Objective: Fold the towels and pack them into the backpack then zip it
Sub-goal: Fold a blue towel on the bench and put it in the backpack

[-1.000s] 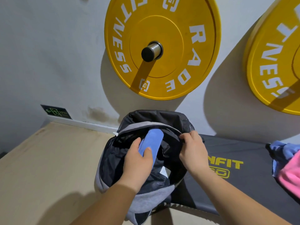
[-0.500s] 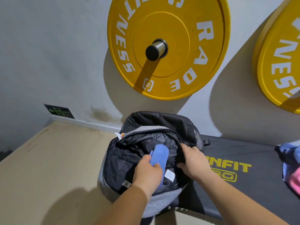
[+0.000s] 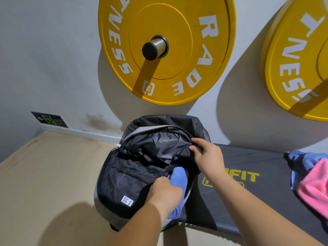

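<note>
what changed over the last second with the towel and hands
The left hand pushed the blue towel lower into the backpack, still gripping it. The right hand still pinches the opening's edge; the loose towels on the bench stayed put.

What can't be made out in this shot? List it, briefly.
All in the head view:
1. Inside the backpack: dark lining and shadow hide whether other towels are already packed.
2. The blue towel: its middle is covered by the left hand gripping it.
3. The pink towel: cut off by the right edge.
4. The mat lettering: its first letters are hidden behind the right hand and forearm.
</note>
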Demonstrator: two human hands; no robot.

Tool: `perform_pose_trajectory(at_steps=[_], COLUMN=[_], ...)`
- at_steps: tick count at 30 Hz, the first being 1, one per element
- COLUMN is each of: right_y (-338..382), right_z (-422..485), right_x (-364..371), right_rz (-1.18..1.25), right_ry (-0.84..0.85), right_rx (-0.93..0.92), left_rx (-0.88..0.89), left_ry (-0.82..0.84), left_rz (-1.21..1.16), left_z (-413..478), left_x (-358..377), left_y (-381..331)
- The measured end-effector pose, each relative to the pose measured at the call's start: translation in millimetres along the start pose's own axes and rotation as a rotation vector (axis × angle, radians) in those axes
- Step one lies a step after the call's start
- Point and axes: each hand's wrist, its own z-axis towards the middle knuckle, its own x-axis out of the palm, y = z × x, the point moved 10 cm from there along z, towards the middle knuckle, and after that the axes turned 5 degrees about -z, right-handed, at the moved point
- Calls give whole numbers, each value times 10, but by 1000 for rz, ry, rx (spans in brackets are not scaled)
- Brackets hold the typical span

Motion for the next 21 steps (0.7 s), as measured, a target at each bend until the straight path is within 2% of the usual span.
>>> perform_pose_trajectory(at_steps=[4, 9, 13, 16, 18, 21], right_y=[-98, -174, -82, -3, 0, -127], right_z=[-73, -140, -144, -124, -125, -175], right_x=[22, 16, -57, -99, -57, 119], right_rz=[100, 170, 201, 244, 244, 170], right_ry=[44, 87, 26, -9, 11, 120], right_rx=[80, 69, 39, 56, 54, 45], left_rx=[83, 23, -5, 57, 102, 88], left_ry=[1, -68, -203, -314, -258, -81], left_rz=[-128, -82, -136, -213, -316, -292], left_z=[63, 233, 321, 358, 412, 530], left_x=[260, 324, 182, 106, 190, 426], left_y=[-97, -131, -72, -26, -9, 83])
